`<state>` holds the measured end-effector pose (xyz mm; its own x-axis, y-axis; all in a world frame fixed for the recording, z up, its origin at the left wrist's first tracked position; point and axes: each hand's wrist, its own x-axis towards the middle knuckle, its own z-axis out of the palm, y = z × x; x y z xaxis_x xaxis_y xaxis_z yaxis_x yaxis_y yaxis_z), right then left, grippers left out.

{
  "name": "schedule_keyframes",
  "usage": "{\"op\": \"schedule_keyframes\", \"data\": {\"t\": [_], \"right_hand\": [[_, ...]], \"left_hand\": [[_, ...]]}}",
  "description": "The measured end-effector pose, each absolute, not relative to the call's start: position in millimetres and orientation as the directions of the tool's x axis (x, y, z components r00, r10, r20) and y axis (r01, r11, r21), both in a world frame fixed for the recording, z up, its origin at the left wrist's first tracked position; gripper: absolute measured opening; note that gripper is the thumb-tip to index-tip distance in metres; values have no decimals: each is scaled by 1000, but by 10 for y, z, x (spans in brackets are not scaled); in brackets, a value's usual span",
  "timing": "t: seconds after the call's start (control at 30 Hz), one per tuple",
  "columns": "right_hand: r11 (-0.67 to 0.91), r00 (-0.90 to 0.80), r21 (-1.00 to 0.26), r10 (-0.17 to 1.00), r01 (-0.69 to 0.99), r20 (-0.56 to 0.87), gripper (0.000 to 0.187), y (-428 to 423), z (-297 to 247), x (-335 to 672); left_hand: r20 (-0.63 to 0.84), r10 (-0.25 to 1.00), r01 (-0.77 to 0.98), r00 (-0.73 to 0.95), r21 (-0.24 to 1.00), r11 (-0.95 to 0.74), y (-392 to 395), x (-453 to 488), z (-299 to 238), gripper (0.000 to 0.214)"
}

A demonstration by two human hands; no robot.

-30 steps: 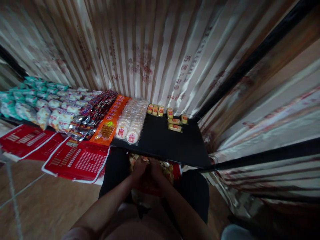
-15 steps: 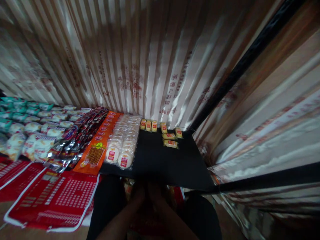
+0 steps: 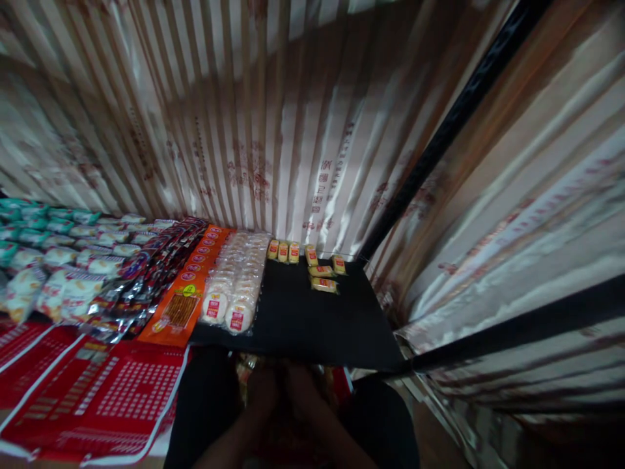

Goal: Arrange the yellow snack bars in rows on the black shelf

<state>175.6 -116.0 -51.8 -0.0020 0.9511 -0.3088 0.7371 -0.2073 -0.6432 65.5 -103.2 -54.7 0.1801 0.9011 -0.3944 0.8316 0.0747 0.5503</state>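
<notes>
My left hand (image 3: pixel 261 391) and my right hand (image 3: pixel 300 389) are close together low in the view, below the front edge of a black shelf (image 3: pixel 312 326). Both reach into a red bag of small yellow packets (image 3: pixel 336 384); the fingers are dark and blurred, so the grip is unclear. Several small yellow packets (image 3: pixel 323 268) lie at the back of the shelf. Left of them runs a row of round white cakes in clear wrap (image 3: pixel 234 286).
An orange snack pack (image 3: pixel 183 306), dark foil packs (image 3: pixel 146 273) and white and teal bags (image 3: pixel 58 260) fill the shelf leftwards. Red printed sheets (image 3: pixel 112 397) hang over its front. Striped shiny curtains (image 3: pixel 273 130) form the back and right walls, with black posts (image 3: pixel 439 137).
The view has tilted upward, so the shelf and my hands sit lower in the picture. My hands stay together at the bag below the shelf edge.
</notes>
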Motion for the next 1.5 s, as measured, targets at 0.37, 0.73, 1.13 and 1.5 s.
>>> {"op": "schedule_keyframes", "data": {"t": [0.37, 0.73, 1.13, 1.5], "right_hand": [[19, -155, -686, 978, 727, -138, 47, -1592, -38, 1939], [-126, 49, -952, 992, 279, -117, 43, -1455, 168, 1956], [-98, 24, -982, 995, 159, -96, 31, -1330, 177, 1877], [-62, 78, -952, 996, 299, -40, 33, -1039, 158, 1871]], "left_hand": [[-408, 868, 768, 283, 638, 49, -1417, 645, -273, 42], [-214, 939, 505, 271, 862, 51, -1428, 607, -45, 45], [-124, 980, 467, 155, 883, 38, -1106, 654, 78, 42], [-220, 970, 643, 104, 759, 104, -798, 717, 395, 38]]}}
